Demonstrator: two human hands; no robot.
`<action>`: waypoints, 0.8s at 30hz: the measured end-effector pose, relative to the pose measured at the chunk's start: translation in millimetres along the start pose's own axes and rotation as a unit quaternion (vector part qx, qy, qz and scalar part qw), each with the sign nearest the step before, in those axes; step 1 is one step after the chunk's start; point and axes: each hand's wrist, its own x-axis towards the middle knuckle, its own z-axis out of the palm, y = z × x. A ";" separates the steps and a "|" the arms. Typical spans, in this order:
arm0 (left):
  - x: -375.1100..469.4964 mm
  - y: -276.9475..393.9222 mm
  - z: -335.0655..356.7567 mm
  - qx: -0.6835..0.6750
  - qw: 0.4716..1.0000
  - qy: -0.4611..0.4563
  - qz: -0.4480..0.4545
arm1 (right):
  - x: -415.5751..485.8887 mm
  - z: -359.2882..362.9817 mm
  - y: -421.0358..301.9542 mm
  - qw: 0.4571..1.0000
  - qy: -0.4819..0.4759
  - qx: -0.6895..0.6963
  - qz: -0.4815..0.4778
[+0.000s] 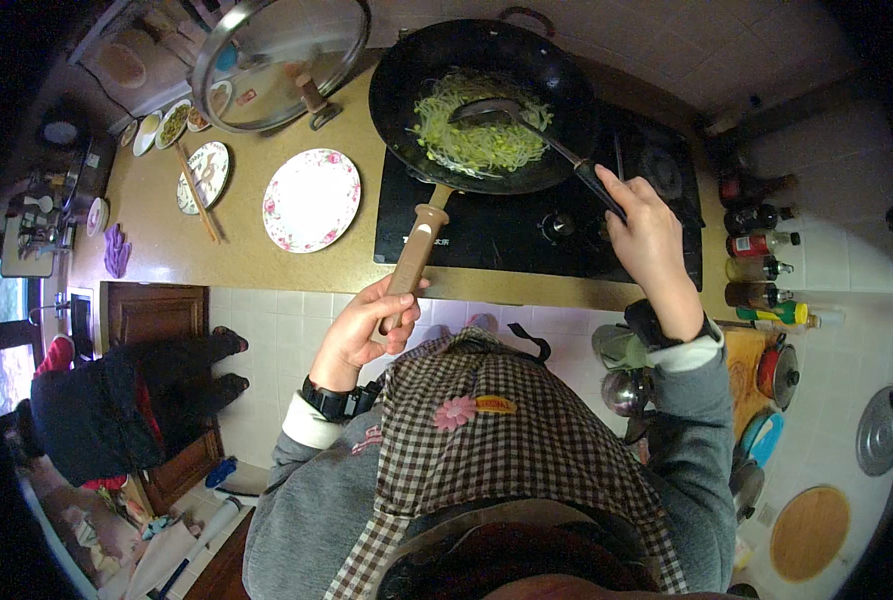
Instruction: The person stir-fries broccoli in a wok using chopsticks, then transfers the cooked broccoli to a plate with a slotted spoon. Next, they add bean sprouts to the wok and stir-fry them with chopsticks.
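My left hand [375,322] grips the tan handle [410,259] of a dark wok [398,97], which sits on a black gas stove [476,232]. In my right hand [645,229] is the black handle of a ladle or spatula [551,142]. Its dark metal head rests on pale bean sprouts with yellow heads [484,142], heaped in the wok. Part of the sprouts lies hidden under that head. A white plate with a pink floral rim [311,200] lies on the counter left of the stove.
A glass lid [281,67] stands tilted behind the plate. Chopsticks [197,195] lie across a patterned plate [210,169]. Small dishes of ingredients [173,124] and a purple cloth [117,251] are further left. Several bottles [758,244] line the right side. Another person [116,409] stands at left.
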 end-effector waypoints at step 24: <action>-0.5 0.8 -1.7 0.017 1.000 -0.011 0.014 | -17.5 -6.0 -15.6 0.981 -0.064 0.181 0.014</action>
